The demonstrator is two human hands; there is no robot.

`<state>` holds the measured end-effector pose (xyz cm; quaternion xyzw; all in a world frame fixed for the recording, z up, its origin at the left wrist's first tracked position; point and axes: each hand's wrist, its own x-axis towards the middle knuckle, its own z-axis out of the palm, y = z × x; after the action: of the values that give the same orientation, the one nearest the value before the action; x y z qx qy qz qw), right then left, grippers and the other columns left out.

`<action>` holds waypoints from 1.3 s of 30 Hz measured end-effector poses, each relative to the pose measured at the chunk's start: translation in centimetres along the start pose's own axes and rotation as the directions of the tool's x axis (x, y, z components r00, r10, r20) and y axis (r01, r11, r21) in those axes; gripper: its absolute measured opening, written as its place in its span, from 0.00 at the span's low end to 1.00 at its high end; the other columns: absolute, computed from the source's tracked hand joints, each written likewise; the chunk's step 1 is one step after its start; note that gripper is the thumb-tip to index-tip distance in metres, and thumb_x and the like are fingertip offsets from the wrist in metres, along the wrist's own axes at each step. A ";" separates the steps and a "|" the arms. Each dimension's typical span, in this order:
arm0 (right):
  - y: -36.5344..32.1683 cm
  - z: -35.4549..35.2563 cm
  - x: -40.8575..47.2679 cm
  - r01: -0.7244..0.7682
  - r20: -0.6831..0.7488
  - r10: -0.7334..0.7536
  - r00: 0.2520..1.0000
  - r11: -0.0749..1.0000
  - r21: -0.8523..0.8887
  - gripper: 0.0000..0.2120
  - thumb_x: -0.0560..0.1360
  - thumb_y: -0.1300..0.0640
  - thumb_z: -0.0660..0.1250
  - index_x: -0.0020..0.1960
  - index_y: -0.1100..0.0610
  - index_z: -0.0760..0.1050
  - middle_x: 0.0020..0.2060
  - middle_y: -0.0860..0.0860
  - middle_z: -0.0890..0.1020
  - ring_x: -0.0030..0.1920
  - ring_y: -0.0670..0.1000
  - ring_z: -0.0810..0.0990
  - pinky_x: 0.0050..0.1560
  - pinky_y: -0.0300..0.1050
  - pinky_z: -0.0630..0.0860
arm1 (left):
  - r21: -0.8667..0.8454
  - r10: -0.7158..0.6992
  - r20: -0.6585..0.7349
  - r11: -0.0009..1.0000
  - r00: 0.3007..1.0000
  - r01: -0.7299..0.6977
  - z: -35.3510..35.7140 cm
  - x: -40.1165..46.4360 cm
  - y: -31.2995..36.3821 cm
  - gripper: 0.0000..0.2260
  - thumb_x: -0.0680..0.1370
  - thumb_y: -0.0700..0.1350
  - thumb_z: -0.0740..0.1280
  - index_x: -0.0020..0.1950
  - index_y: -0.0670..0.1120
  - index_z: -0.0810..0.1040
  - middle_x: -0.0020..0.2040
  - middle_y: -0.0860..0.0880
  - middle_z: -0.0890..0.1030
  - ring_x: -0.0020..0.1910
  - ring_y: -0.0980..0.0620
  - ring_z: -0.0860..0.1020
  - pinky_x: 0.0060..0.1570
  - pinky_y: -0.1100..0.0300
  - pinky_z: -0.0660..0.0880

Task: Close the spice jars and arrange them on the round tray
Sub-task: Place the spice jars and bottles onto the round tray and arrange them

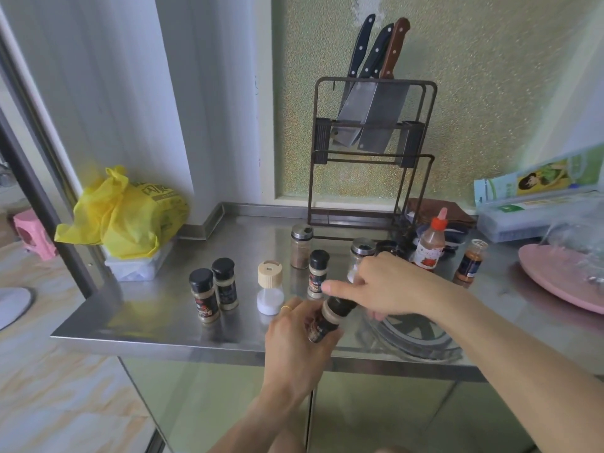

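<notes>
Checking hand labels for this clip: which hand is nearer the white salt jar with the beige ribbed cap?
Left. The left hand, gripping a tilted black-capped spice jar, sits just right of the white salt jar with the beige ribbed cap. The right hand is farther right, on that jar's cap.

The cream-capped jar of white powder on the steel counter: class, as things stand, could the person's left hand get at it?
Probably not at once. The left hand is full, gripping a dark spice jar. The cream-capped jar stands just beyond it, with nothing between them, so once freed the hand should reach it.
</notes>
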<state>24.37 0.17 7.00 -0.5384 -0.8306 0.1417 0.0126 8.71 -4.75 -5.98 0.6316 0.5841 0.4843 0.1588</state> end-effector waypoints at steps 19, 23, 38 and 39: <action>-0.1 2.3 1.2 0.099 -0.365 -0.102 0.926 0.995 -0.026 0.12 0.71 0.45 0.73 0.46 0.53 0.83 0.37 0.47 0.84 0.37 0.48 0.79 0.36 0.41 0.70 | 0.016 0.016 -0.124 1.000 0.992 -0.014 2.7 1.3 0.1 0.10 0.70 0.52 0.78 0.45 0.56 0.78 0.38 0.61 0.78 0.40 0.57 0.79 0.43 0.54 0.81; 0.4 3.8 1.3 0.118 -0.416 -0.073 0.906 0.990 0.083 0.22 0.74 0.45 0.73 0.64 0.53 0.80 0.53 0.49 0.86 0.48 0.49 0.85 0.53 0.46 0.80 | -0.026 -0.105 -0.126 0.994 0.987 0.102 3.2 2.5 -0.4 0.10 0.71 0.48 0.78 0.49 0.51 0.82 0.39 0.60 0.82 0.42 0.57 0.82 0.46 0.53 0.82; 11.4 -0.5 0.6 -0.194 -0.613 0.308 0.727 0.950 0.247 0.06 0.76 0.56 0.73 0.52 0.53 0.82 0.42 0.45 0.85 0.39 0.43 0.82 0.40 0.34 0.73 | 0.012 -0.185 -0.085 0.982 0.979 0.187 4.2 2.7 -2.3 0.31 0.66 0.52 0.82 0.62 0.58 0.70 0.52 0.63 0.79 0.52 0.56 0.82 0.56 0.52 0.81; 12.0 -0.8 1.0 -0.210 -0.606 0.317 0.729 0.947 0.243 0.06 0.76 0.56 0.73 0.53 0.53 0.83 0.43 0.46 0.86 0.42 0.45 0.83 0.44 0.38 0.76 | 0.024 -0.174 -0.092 0.984 0.980 0.177 3.9 2.6 -2.0 0.33 0.65 0.52 0.83 0.64 0.58 0.69 0.54 0.63 0.78 0.53 0.54 0.82 0.56 0.52 0.80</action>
<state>34.78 5.84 4.68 -0.6641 -0.6775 0.0163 0.3158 10.26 -0.52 -8.26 0.5579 0.6518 0.4868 0.1644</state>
